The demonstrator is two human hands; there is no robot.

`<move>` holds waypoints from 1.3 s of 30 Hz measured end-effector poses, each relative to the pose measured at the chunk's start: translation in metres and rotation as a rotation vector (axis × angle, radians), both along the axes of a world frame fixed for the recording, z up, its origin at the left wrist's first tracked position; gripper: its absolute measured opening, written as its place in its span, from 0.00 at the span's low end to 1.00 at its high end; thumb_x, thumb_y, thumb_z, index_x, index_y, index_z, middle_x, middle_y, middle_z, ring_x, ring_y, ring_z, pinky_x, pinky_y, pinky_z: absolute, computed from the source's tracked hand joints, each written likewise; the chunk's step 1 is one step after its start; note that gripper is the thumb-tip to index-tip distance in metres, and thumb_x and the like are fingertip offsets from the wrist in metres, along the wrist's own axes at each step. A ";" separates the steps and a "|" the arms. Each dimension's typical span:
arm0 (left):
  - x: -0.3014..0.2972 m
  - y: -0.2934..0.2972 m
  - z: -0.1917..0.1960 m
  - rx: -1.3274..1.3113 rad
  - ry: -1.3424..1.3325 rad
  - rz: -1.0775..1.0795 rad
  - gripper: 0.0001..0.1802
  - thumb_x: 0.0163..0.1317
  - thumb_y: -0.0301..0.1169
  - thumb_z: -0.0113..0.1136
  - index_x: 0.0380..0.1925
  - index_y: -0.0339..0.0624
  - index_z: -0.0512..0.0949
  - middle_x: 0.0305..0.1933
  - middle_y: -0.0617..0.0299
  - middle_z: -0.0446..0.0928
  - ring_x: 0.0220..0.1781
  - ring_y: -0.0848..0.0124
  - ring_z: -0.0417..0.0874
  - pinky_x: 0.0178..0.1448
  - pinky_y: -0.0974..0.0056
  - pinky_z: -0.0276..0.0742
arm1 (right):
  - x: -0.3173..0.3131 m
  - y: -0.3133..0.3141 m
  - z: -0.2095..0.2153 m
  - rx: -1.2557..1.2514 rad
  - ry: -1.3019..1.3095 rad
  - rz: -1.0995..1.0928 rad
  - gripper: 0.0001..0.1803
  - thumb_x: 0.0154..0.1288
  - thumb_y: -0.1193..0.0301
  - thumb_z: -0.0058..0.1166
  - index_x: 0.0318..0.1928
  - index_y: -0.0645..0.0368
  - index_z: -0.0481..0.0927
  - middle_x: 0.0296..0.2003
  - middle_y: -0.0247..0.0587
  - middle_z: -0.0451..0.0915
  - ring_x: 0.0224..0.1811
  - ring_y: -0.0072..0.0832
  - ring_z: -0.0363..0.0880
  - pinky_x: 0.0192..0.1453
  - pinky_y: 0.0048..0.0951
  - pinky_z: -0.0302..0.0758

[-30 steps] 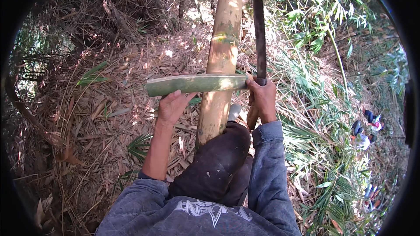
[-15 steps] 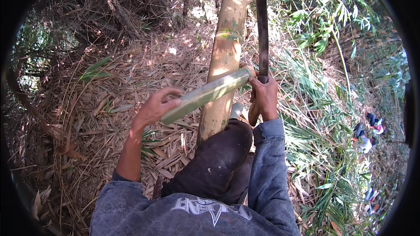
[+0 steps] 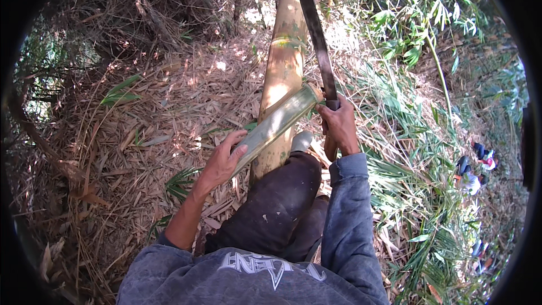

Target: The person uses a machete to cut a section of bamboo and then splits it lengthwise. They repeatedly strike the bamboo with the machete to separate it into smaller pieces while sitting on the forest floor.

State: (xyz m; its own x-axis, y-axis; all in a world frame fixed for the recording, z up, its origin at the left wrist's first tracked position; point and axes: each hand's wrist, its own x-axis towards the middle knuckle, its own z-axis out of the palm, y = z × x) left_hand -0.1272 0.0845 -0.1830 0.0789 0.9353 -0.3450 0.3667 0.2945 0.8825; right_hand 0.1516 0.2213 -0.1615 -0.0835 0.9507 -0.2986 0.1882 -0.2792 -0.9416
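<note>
1. Head view, left side: the left hand [image 3: 223,161] is wrapped around the lower end of a short green bamboo section [image 3: 276,124], holding it slanted across the thick bamboo pole [image 3: 284,68] that lies on the leaf litter [image 3: 141,135].
2. Head view, right side: the right hand [image 3: 339,127] is clenched on the handle of a long machete [image 3: 317,45], blade pointing up and away, its base just beside the section's upper end.
3. Progress, as I judge it: the short section is already a separate cut length; no split shows in it, so any trimming or splitting looks not yet done.
4. Also in view: the person's dark-trousered knee [image 3: 276,203] against the pole, and other people [image 3: 474,164] well apart down the slope.
</note>
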 end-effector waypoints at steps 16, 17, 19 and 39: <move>-0.005 0.013 0.014 0.061 0.383 -0.179 0.40 0.51 0.41 0.74 0.61 0.40 0.67 0.50 0.46 0.79 0.51 0.52 0.82 0.54 0.54 0.78 | 0.004 -0.014 -0.004 0.052 -0.035 -0.054 0.15 0.64 0.69 0.65 0.44 0.64 0.76 0.20 0.30 0.74 0.17 0.16 0.67 0.17 0.23 0.63; -0.008 0.015 0.018 0.077 0.351 -0.186 0.39 0.51 0.40 0.74 0.61 0.40 0.68 0.49 0.46 0.80 0.50 0.52 0.83 0.53 0.56 0.78 | 0.000 -0.018 0.005 0.034 -0.037 -0.079 0.15 0.64 0.68 0.65 0.44 0.64 0.76 0.20 0.30 0.74 0.17 0.16 0.68 0.18 0.23 0.63; -0.007 0.020 0.036 -0.055 0.295 -0.192 0.37 0.52 0.41 0.72 0.60 0.39 0.69 0.50 0.45 0.80 0.51 0.54 0.84 0.55 0.56 0.78 | -0.003 -0.031 0.022 0.009 -0.037 -0.125 0.16 0.65 0.65 0.65 0.45 0.63 0.78 0.21 0.28 0.74 0.20 0.16 0.67 0.21 0.22 0.63; -0.029 0.019 0.032 -0.003 0.289 -0.240 0.37 0.59 0.48 0.66 0.61 0.35 0.69 0.48 0.43 0.81 0.49 0.55 0.84 0.54 0.55 0.77 | 0.032 -0.144 0.020 0.177 -0.390 -0.017 0.15 0.64 0.68 0.65 0.44 0.67 0.78 0.18 0.35 0.73 0.20 0.20 0.67 0.25 0.27 0.66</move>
State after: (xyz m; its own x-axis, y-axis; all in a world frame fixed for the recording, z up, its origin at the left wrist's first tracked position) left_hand -0.1560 0.1037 -0.1507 0.1947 0.9009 -0.3879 0.6595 0.1725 0.7317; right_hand 0.1840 0.0773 -0.1420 0.0196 0.9904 -0.1371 0.5364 -0.1261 -0.8345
